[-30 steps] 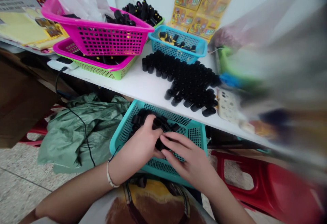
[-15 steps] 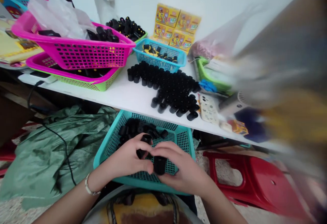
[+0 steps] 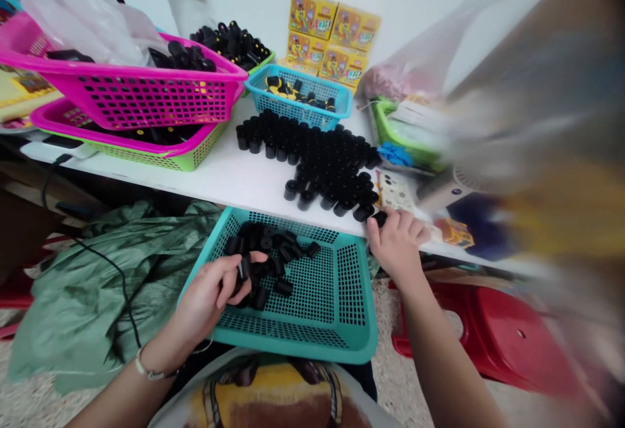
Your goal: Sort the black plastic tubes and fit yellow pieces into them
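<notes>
Half a second ago both hands met over the basket; now the left hand grips a black cap at the basket's nine o'clock, while the right hand pinches another cap at the bench edge, four o'clock, beside standing caps. A phone lies just beyond, twelve o'clock from it.

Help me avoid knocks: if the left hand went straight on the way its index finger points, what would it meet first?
Probably the loose, short black plastic-looking cylinders just beyond the left hand, inside the teal perforated plastic basket; depth is unclear, so it might pass above them.
</notes>
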`<state>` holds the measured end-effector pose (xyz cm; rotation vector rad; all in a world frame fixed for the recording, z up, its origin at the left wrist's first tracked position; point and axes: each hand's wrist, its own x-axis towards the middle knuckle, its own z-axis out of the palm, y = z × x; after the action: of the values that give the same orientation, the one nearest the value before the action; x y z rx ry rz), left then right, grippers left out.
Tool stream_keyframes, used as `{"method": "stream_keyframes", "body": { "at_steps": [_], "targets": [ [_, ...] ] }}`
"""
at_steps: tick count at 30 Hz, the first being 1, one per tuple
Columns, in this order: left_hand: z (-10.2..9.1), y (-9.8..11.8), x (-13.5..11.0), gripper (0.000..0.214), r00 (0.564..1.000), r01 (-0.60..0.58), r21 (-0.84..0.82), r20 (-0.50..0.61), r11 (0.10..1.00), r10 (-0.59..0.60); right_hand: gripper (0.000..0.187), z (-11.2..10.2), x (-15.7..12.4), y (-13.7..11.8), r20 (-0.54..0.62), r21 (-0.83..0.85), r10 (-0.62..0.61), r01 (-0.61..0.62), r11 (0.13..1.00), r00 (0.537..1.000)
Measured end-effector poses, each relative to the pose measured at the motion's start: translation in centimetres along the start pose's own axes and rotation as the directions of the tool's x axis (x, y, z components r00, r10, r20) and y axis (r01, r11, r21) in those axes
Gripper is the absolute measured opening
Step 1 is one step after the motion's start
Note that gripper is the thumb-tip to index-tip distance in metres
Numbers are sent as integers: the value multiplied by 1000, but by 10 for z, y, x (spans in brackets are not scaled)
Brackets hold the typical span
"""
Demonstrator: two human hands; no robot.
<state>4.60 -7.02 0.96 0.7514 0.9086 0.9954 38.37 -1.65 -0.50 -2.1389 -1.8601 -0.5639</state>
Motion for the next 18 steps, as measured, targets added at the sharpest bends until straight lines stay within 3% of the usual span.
{"method": "stream_keyframes", "body": {
  "at_steps": [5, 8, 10, 11, 12, 14, 15, 16, 18],
  "targets": [
    [-13, 6, -8, 62, 996, -80, -71, -56, 994, 76, 51, -2, 11, 1, 39, 121, -33, 28, 992, 999],
    [-16, 5, -13, 66, 989, -119, -153, -107, 981, 103, 53, -10, -1, -21, -118, 274, -11, 43, 961, 993],
    [-15, 4, -13, 69, 986, -120, -250, -140, 961, 87, 38, -17, -20, -50, -95, 404, -182, 205, 891, 979],
    [-15, 3, -12, 69, 985, -116, -299, -157, 947, 71, 30, -20, -32, -67, 33, 493, -389, 324, 808, 921],
    [-14, 3, -11, 66, 983, -114, -340, -174, 933, 57, 25, -21, -43, -83, 191, 593, -580, 378, 711, 792],
    [-12, 3, -10, 52, 979, -112, -388, -199, 915, 36, 22, -17, -62, -111, 434, 701, -711, 289, 652, 553],
    [-12, 3, -10, 42, 981, -94, -383, -192, 919, 20, 24, -14, -68, -121, 506, 713, -716, 233, 661, 482],
    [-12, 4, -10, 34, 985, -61, -355, -171, 933, 0, 27, -10, -72, -127, 548, 712, -703, 189, 677, 452],
    [-12, 4, -12, 33, 993, 4, -246, -116, 969, -34, 28, -5, -74, -130, 563, 718, -700, 161, 678, 440]
  ]
}}
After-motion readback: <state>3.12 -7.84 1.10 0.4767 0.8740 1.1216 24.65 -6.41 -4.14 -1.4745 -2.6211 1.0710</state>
